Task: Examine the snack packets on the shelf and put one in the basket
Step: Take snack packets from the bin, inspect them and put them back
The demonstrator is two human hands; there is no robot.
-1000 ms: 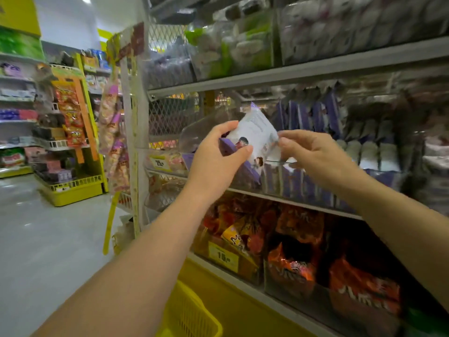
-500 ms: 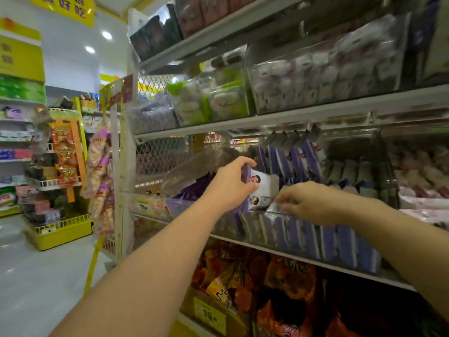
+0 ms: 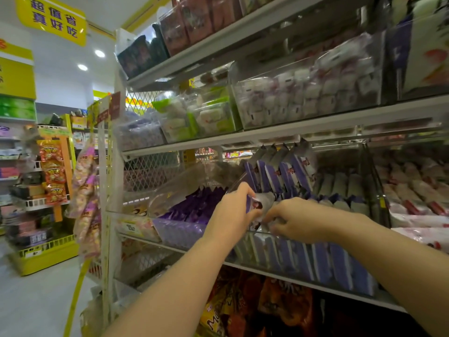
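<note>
The snack packet [image 3: 263, 203], white and purple, is sitting lower than it was a second ago. Back then both hands were holding it up in front of the shelf; now it is down at the front rim of the clear bin [image 3: 252, 231], in the middle of the frame. The left hand [image 3: 230, 215] is still wrapping its grip around the packet's left side, thumb over the top. The right hand [image 3: 301, 220] is curling its fingers at the packet's lower right edge, and I cannot tell whether they are pinching the packet or only touching it. The view is also tilting upward, bringing a yellow sign [image 3: 51, 20] into the upper left corner.

Counting: two hands and one packet between them. Behind it, a row of standing packets [image 3: 274, 176] is leaning against the back of the bin, five or so, though the blur is making that uncertain. Two ceiling lights [image 3: 99, 53] are glowing at upper left.
</note>
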